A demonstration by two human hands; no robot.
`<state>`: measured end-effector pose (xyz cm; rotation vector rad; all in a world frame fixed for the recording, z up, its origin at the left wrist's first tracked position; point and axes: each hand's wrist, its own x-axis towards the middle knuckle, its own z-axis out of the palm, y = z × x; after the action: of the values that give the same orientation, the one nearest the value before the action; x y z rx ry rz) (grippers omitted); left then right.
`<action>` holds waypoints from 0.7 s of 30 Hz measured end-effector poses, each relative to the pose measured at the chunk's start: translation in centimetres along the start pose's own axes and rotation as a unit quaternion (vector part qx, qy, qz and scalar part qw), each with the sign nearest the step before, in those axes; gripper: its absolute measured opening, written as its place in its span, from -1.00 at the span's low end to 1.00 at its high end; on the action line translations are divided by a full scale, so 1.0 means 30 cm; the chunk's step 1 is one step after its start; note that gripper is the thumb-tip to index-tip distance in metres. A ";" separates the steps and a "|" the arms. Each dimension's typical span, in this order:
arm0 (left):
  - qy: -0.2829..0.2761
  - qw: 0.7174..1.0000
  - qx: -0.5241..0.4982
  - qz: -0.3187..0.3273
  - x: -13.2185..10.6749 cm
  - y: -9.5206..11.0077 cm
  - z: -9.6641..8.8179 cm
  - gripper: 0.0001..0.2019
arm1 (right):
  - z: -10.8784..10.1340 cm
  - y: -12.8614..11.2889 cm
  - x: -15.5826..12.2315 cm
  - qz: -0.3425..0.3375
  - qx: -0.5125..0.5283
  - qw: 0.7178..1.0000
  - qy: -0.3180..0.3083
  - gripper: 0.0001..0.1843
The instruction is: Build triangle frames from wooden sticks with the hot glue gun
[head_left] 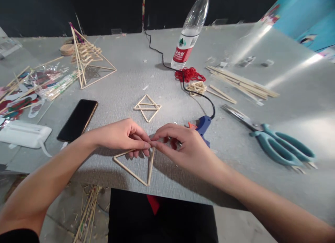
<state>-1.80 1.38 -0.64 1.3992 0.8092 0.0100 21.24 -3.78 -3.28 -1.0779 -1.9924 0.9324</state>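
A triangle of thin wooden sticks (136,168) lies near the table's front edge. My left hand (123,134) and my right hand (180,145) meet at its upper right corner, both with fingers pinched together on that joint. A blue hot glue gun (202,126) lies just behind my right hand, its black cord running to the back. A flat stick shape of two joined triangles (147,107) rests further back in the middle.
Teal scissors (277,143) lie at the right, loose sticks (240,83) behind them. A water bottle (191,30), red thread (188,74) and a small stick piece (196,87) stand at the back. A black phone (77,119), white case (24,134) and stick pyramid (86,59) are left.
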 end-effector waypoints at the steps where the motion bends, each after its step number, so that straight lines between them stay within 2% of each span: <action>1: -0.008 1.000 0.004 -0.005 -0.001 0.001 0.001 -0.76 | -0.002 -0.004 -0.002 -0.010 -0.003 1.000 -0.006 -0.95; 4: -0.030 0.999 0.014 -0.008 -0.004 0.005 0.002 -0.80 | -0.010 -0.021 -0.014 -0.049 -0.035 0.998 -0.028 -0.96; 10: -0.073 0.996 0.057 -0.006 -0.001 0.005 -0.009 -0.80 | -0.017 -0.034 -0.040 -0.081 -0.142 0.981 -0.102 -0.89; 18: -0.070 0.994 0.074 0.033 -0.003 0.003 -0.006 -0.81 | 0.010 -0.033 -0.043 -0.163 -0.204 0.960 -0.098 -0.84; 21: -0.053 0.996 0.053 0.041 -0.006 0.003 -0.009 -0.83 | 0.014 -0.033 -0.045 -0.213 -0.263 0.939 -0.065 -0.82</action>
<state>-2.02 1.54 -0.46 1.5192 0.6720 -0.0449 21.08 -5.46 -2.99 -0.7990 -2.5306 0.2440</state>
